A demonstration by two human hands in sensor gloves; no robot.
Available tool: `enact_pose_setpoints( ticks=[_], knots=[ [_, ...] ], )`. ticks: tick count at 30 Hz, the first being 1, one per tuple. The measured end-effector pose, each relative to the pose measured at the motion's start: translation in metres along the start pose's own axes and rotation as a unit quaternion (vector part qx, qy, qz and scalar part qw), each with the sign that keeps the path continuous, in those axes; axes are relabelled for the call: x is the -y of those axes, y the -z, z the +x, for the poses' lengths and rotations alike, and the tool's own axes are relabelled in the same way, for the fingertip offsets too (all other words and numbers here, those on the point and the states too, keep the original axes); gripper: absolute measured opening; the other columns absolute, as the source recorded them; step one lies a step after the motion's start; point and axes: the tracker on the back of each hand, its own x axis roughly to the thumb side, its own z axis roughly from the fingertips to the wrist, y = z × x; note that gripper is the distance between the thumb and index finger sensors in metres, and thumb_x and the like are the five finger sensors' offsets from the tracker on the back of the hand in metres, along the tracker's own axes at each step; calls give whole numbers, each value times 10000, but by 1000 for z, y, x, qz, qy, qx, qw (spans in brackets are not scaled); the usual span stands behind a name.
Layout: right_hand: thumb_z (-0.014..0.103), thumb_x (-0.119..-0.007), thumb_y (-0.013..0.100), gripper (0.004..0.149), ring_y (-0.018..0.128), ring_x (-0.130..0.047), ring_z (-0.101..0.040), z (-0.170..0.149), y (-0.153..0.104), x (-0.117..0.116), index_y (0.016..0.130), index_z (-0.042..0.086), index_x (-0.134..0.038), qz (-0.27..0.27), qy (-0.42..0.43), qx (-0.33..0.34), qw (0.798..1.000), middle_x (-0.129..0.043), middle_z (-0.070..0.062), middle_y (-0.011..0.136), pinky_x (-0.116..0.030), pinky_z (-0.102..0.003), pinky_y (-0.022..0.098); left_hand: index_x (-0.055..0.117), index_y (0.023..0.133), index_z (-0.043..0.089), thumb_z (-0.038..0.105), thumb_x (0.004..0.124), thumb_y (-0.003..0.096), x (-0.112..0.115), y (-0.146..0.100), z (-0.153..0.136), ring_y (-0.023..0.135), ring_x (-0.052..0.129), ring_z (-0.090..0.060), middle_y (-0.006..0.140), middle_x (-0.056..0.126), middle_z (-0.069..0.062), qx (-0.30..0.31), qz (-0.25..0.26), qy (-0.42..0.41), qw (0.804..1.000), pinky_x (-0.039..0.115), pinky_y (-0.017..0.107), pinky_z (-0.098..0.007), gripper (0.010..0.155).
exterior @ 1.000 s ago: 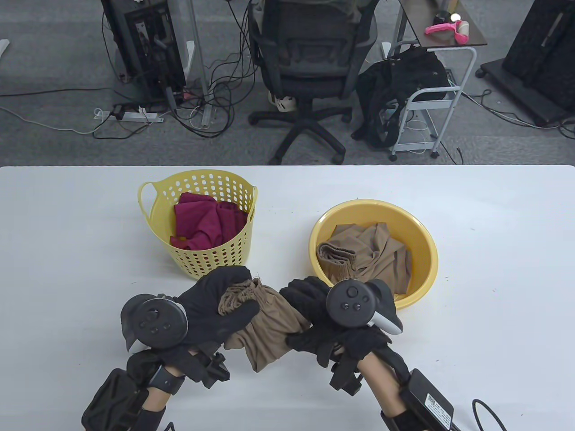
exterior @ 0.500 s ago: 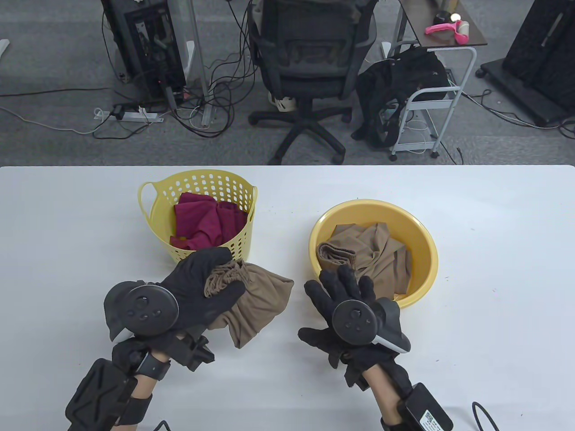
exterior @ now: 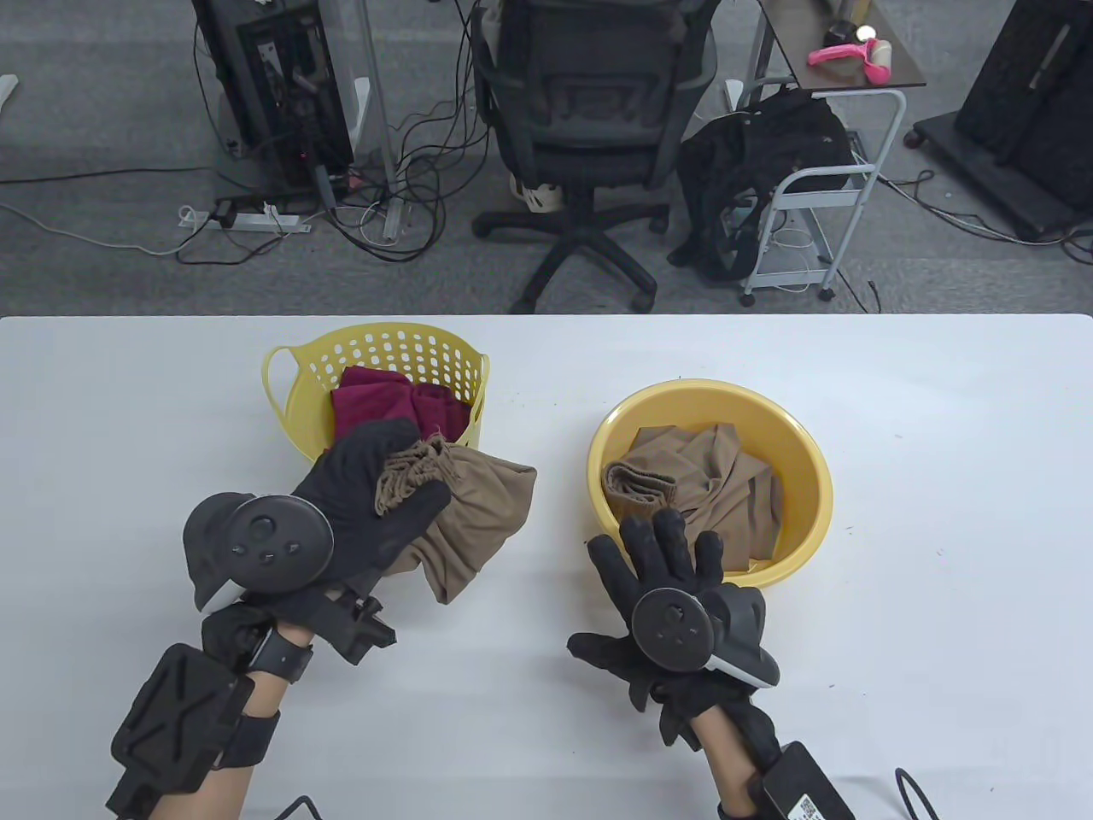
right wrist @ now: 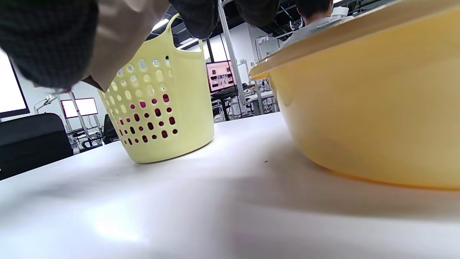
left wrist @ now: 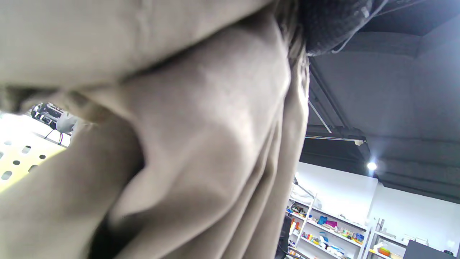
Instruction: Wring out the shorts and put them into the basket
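My left hand grips a bunched pair of tan shorts by the waistband, lifted just in front of the yellow perforated basket. The tan cloth fills the left wrist view. Dark red cloth lies inside the basket. My right hand is empty, its fingers spread flat at the near rim of the yellow basin. More tan shorts lie in that basin. The right wrist view has the basket on the left and the basin wall on the right.
The white table stretches on all sides of the two containers. Beyond its far edge stand an office chair, a small cart and cables on the floor.
My right hand let go of the tan shorts and opened beside the basin. My left hand carried the shorts up and away, toward the basket.
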Motion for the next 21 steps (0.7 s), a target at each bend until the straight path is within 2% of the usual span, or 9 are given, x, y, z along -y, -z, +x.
enact_pose_setpoints(
  ticks=[12, 16, 21],
  knots=[
    [720, -792, 416, 972, 1019, -215, -579, -3, -2, 2, 1122, 147, -448, -6, 0, -4, 1000, -329, -275, 1138, -199, -803, 623, 343, 1084, 203, 448, 749, 588, -36, 30, -9, 994, 714, -487, 1125, 541, -177, -31, 44, 34, 998, 584, 732, -658, 686],
    [719, -792, 416, 970, 1020, -217, -579, -4, -3, 3, 1122, 147, -450, -8, 0, -4, 1000, -330, -274, 1138, -197, -803, 623, 341, 1079, 218, 413, 770, 572, -35, 39, -16, 1041, 670, -490, 1149, 505, -159, -44, 48, 40, 997, 575, 746, -648, 692],
    [717, -793, 416, 970, 1020, -221, -578, -7, -4, 4, 1121, 145, -452, -10, 4, -7, 1000, -336, -274, 1137, -197, -804, 621, 356, 1076, 225, 394, 790, 564, -23, 49, -31, 1063, 650, -489, 1159, 494, -148, -73, 42, 49, 995, 579, 747, -641, 693]
  ],
)
